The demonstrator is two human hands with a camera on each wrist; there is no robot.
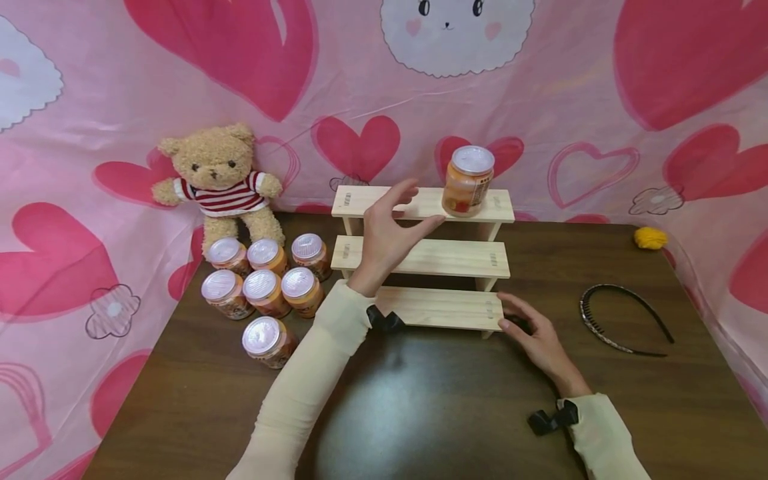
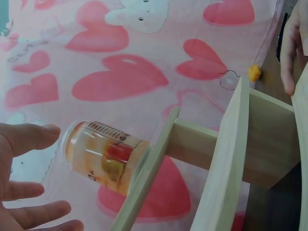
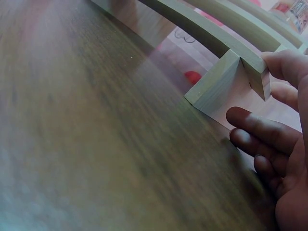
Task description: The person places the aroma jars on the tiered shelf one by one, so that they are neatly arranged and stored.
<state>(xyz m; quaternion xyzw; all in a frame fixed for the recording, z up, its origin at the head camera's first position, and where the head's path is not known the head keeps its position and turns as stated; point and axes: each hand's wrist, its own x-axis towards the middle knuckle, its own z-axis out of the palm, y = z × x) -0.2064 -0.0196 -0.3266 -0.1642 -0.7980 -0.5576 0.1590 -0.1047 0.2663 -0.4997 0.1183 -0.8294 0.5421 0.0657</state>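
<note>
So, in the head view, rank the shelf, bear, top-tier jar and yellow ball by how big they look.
1. Shelf
2. Bear
3. Jar
4. Yellow ball, which sits beyond the shelf's right side.

Lidded orange jar point(image 1: 467, 187), upright, atop three-tiered wooden rack point(image 1: 450, 257)

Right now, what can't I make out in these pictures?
Bottom step, left end: head view, behind the left sleeve.
Bear, feet: head view, partly behind jars.
Top jar, small print: left wrist view, too small to read.
Right hand: left wrist view, partly cut off by the right edge.
Table, fine grain: right wrist view, blurred.
</note>
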